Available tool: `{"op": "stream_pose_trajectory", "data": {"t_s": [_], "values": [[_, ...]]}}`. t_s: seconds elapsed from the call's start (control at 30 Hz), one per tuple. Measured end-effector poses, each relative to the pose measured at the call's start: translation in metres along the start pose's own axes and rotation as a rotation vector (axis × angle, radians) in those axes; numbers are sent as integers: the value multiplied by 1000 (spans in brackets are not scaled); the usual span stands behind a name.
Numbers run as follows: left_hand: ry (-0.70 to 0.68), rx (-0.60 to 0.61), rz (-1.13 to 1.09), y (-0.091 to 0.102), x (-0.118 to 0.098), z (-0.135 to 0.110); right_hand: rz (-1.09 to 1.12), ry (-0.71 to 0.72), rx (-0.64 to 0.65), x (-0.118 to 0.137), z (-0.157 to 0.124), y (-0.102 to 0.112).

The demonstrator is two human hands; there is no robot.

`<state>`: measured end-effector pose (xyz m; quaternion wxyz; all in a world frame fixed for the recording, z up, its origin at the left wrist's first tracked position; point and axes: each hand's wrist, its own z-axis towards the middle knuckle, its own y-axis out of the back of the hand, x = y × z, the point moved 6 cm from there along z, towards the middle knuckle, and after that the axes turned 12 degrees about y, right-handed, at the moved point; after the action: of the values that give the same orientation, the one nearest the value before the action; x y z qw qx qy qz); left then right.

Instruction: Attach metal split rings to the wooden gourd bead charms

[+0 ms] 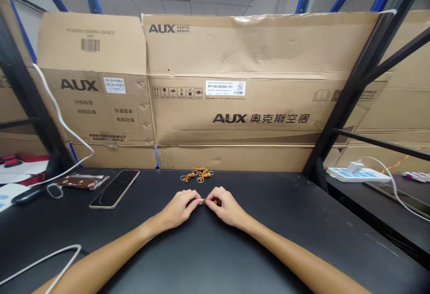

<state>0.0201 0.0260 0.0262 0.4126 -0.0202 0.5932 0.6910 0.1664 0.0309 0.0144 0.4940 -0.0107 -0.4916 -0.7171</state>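
Both hands meet over the middle of the dark table. My left hand (183, 208) pinches a small metal key ring (202, 201) between thumb and fingertips. My right hand (225, 206) is closed on the cord end of the same beaded keychain (217, 201); its brown beads show partly under the fingers, the rest hidden. Just beyond the hands lies a small pile of similar beaded keychains (200, 174), with brown wooden-looking beads, orange cords and metal rings.
A smartphone (115, 189) lies left of my hands, beside a brown packet (83, 181). White cables (63, 119) run along the left. Large cardboard boxes (262, 61) stand behind the black tabletop (268, 244). Right of a black metal frame (349, 79) sits a power strip (364, 175).
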Motion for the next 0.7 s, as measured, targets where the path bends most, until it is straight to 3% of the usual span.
{"op": "stream_pose_trajectory", "data": {"t_s": [0.47, 0.7], "values": [[71, 171, -333, 4, -1, 3, 14, 58, 39, 0, 0, -2], [12, 217, -364, 0, 1, 6, 28, 92, 40, 2, -1, -3]]}}
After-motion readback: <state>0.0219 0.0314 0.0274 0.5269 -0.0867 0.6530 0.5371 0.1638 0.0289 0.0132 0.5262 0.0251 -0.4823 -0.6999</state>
